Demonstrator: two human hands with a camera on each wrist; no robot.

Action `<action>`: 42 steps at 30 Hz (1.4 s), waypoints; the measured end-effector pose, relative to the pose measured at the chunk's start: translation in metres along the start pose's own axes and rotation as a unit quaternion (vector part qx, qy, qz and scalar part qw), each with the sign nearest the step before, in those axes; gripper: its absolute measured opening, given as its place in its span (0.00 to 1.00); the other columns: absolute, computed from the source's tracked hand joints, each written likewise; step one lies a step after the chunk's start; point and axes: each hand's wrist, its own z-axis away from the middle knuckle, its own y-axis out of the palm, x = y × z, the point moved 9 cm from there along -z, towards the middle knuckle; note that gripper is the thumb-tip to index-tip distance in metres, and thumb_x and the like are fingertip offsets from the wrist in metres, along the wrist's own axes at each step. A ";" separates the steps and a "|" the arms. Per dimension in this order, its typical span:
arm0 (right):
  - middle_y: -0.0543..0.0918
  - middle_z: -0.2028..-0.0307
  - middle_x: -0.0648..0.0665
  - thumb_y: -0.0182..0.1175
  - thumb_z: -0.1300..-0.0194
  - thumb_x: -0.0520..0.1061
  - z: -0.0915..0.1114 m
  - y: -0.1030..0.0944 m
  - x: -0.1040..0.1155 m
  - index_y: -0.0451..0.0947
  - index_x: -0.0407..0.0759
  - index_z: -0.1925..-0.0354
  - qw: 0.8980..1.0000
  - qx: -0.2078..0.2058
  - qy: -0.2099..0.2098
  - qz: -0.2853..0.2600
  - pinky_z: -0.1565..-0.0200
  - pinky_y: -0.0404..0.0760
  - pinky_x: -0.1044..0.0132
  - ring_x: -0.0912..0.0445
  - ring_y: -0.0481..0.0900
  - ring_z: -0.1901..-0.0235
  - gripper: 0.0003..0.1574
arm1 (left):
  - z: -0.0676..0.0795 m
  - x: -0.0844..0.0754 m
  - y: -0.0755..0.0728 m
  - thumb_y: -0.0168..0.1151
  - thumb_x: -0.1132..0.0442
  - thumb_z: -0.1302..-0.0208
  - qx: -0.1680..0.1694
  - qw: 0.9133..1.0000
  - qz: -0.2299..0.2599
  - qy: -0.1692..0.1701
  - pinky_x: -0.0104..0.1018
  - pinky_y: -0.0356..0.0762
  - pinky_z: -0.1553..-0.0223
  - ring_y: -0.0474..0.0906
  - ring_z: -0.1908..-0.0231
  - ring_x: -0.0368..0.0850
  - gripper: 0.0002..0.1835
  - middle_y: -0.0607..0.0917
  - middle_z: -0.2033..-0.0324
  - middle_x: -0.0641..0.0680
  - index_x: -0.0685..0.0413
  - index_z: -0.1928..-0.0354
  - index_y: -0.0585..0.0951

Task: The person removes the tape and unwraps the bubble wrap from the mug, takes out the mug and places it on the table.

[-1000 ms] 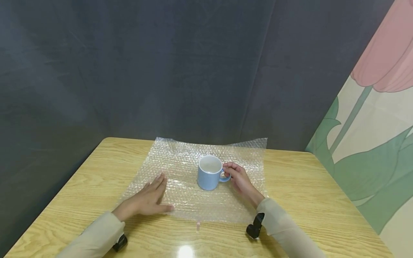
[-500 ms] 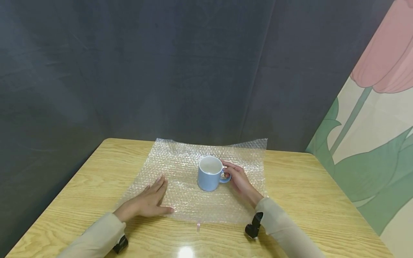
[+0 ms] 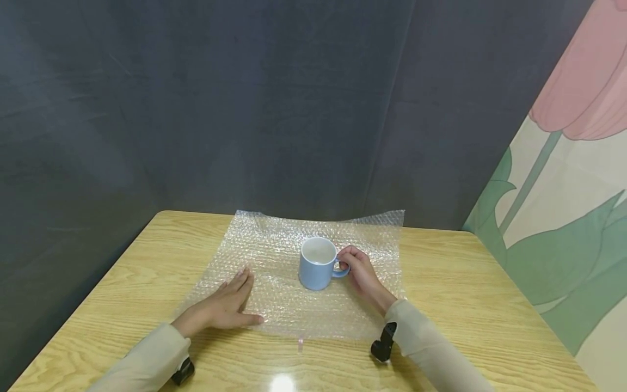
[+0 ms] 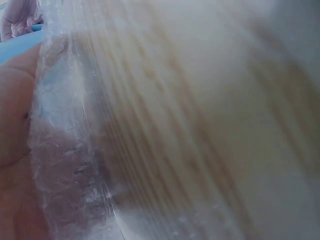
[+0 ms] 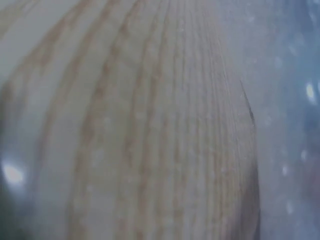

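Observation:
A light blue mug (image 3: 315,272) with a white inside stands upright on a sheet of bubble wrap (image 3: 279,310), its handle turned to the right. My right hand (image 3: 362,276) pinches that handle between thumb and curled fingers. To the left, my left hand (image 3: 222,307) rests flat on the near left part of the sheet, fingers straight and thumb spread toward the right. In the left wrist view, the bubble wrap (image 4: 65,165) lies beside the palm, and a sliver of the blue mug (image 4: 20,45) shows at the upper left. The right wrist view catches mostly wood grain and bubble wrap (image 5: 290,125).
The wooden table (image 3: 465,305) extends on both sides of the sheet. A small pinkish strip (image 3: 301,344) sticks out at the sheet's near edge. Behind the table hangs a dark curtain (image 3: 245,109), and a flower-patterned panel (image 3: 563,228) stands at the right.
The fingers of my right hand have shifted slightly at the mug's handle. Mug, bubble wrap and left hand stay in place.

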 end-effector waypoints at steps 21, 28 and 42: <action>0.67 0.81 0.50 0.50 0.43 0.27 -0.001 0.002 0.000 0.74 0.44 0.77 0.998 -0.046 -0.005 -0.032 0.73 0.63 0.72 0.59 0.64 0.78 0.15 | -0.002 0.000 0.001 0.57 0.34 0.38 -0.001 1.000 0.011 0.002 0.64 0.40 0.33 0.36 0.28 0.65 0.57 0.39 0.29 0.72 0.77 0.29 0.46; 0.66 0.83 0.49 0.51 0.47 0.27 0.000 0.000 -0.002 0.74 0.43 0.80 0.997 -0.072 -0.002 -0.041 0.70 0.65 0.70 0.57 0.64 0.78 0.14 | -0.001 0.001 0.002 0.57 0.34 0.38 -0.001 1.000 0.007 0.001 0.64 0.40 0.33 0.36 0.29 0.65 0.57 0.39 0.29 0.72 0.77 0.29 0.47; 0.65 0.78 0.46 0.48 0.41 0.30 0.004 0.000 -0.004 0.64 0.42 0.78 0.998 -0.051 0.012 0.040 0.69 0.65 0.69 0.55 0.64 0.74 0.12 | 0.000 0.002 0.001 0.59 0.35 0.39 -0.004 1.000 0.017 -0.004 0.62 0.41 0.33 0.38 0.29 0.65 0.57 0.41 0.28 0.72 0.76 0.29 0.48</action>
